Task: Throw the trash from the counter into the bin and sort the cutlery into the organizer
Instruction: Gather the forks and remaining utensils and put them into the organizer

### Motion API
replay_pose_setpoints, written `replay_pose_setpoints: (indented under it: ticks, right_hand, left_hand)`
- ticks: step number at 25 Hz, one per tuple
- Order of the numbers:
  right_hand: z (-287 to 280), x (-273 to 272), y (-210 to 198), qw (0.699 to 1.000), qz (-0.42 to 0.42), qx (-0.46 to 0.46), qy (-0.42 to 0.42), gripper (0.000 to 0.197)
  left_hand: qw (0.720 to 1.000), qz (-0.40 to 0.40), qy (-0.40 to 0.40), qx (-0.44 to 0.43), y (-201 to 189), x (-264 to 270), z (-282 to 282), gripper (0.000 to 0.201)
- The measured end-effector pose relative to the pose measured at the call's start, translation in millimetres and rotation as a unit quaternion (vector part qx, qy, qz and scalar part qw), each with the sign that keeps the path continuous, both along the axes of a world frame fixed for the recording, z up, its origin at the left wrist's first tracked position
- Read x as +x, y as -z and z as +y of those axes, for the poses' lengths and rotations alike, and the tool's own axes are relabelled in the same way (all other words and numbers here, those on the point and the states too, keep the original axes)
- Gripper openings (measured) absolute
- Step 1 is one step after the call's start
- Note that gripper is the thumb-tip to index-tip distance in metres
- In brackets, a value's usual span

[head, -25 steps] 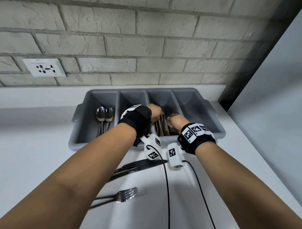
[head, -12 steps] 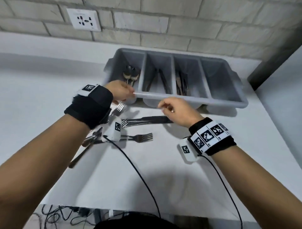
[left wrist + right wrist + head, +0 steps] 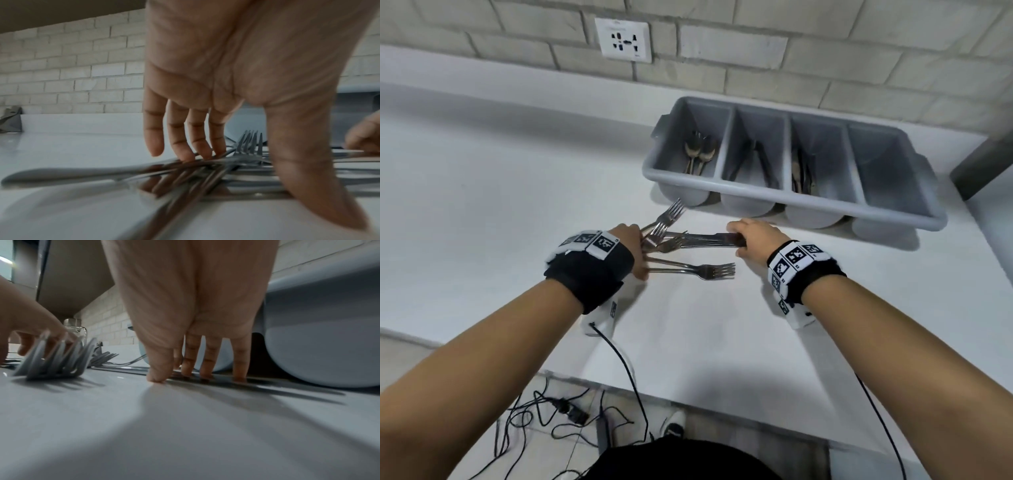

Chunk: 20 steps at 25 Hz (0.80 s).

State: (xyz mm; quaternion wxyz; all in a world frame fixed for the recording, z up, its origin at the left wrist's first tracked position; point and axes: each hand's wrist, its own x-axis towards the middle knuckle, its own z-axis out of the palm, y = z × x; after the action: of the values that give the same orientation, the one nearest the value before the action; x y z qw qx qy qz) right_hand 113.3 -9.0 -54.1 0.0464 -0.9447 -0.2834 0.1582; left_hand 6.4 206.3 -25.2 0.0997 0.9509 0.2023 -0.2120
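Note:
Several forks (image 3: 709, 271) lie fanned out on the white counter (image 3: 482, 205) in front of the grey four-slot organizer (image 3: 822, 202). Their handles cross under my left hand (image 3: 635, 246). In the left wrist view its straight fingertips (image 3: 202, 154) rest on the fork handles (image 3: 123, 168), with the thumb down on the near side. A dark-handled knife (image 3: 702, 236) lies beside the forks. My right hand (image 3: 750, 236) touches the knife's right end. The right wrist view has its fingertips (image 3: 205, 374) on the knife (image 3: 267, 382) and its thumb on the counter. Spoons (image 3: 698, 150) fill the left slot, and dark cutlery lies in the two middle ones.
The organizer stands against the brick wall, with a socket (image 3: 624, 39) to its upper left. A dark post (image 3: 983, 161) rises at the right. The counter's front edge (image 3: 688, 387) is near my body, with cables (image 3: 571, 414) on the floor below. A grey crumpled thing (image 3: 10, 120) sits far left.
Both hands have left the organizer and come down onto the cutlery on the counter, the left onto the fork handles and the right onto the knife's end. The head view has swung left.

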Motion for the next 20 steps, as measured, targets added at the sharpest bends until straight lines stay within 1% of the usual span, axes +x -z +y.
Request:
replay_pose_setpoints:
  ticks: [2,3,6,8,10,13,16,18,20]
  right_hand:
    - [0,3,2,0.999,0.003,0.027,0.021,0.030]
    - [-1,2,3,0.999,0.011,0.031,0.034,0.024]
    - [-9,-3,5,0.997,0.030,0.026,0.063,0.019]
    - [-15,-9,6,0.999,0.012,-0.011,0.048,0.018]
    - [-24,-15,5,0.997,-0.008,-0.061,0.037,0.022]
    - [-40,-21,4,0.993,-0.004,-0.099,0.061,0.028]
    - [-56,-28,4,0.990,-0.002,-0.103,0.099,0.030]
    - [-63,-31,5,0.988,0.005,-0.103,0.116,0.030]
    - [-69,-34,7,0.987,0.013,-0.101,0.123,0.030]
  left_hand:
    - [1.000,-0.025,0.002,-0.006,3,-1,0,0.060]
    - [0.999,-0.032,0.004,-0.015,5,0,1,0.057]
    - [0.999,-0.030,0.017,-0.017,7,2,2,0.042]
    - [0.999,-0.038,0.022,-0.007,8,2,2,0.037]
    - [0.998,-0.056,0.018,0.001,7,0,1,0.034]
    - [0.997,-0.078,0.009,-0.012,5,-2,1,0.031]
    - [0.997,-0.074,0.007,-0.018,5,-2,1,0.028]
    - [0.996,-0.088,-0.009,-0.020,1,-2,1,0.026]
    - [0.993,-0.112,-0.006,-0.028,0,-3,3,0.025]
